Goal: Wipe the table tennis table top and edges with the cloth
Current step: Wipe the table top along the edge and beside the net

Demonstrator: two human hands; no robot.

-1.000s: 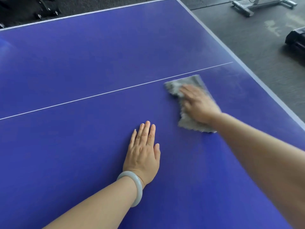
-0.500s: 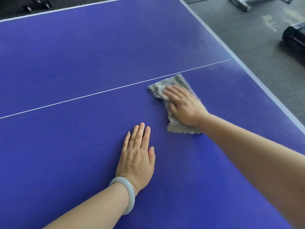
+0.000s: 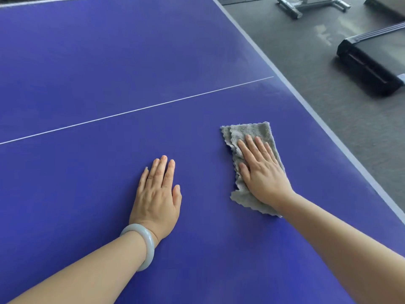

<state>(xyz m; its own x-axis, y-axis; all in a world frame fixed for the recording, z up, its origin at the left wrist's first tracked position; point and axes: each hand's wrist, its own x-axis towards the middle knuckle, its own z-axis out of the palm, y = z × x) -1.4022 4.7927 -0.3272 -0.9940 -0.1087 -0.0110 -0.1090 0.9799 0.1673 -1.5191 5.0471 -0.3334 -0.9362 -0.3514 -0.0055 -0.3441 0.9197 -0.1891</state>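
Right hand (image 3: 263, 174) is flat on the folded grey cloth (image 3: 249, 130), fingers straight, pressing it onto the blue table (image 3: 109, 62). No grip, just pressure. Cloth sits on the near side of the white line (image 3: 135, 110), between the left hand (image 3: 157, 194) and the right edge strip (image 3: 306, 98), apart from both. Left hand is open, palm down on bare top, bracing; pale bangle (image 3: 146, 244) on that wrist.

My read: wiping the near-right patch of the top.

To do it well:
- load palm and all fingers evenly so the whole fold makes contact
- run straight overlapping passes parallel to the line
- carry each pass out to the edge strip; surface looks hazy near the line's right end
- loose scalloped corner by the wrist could roll under, so flatten or refold it
- cloth is not on the edge here; wrap it over the rim for that part
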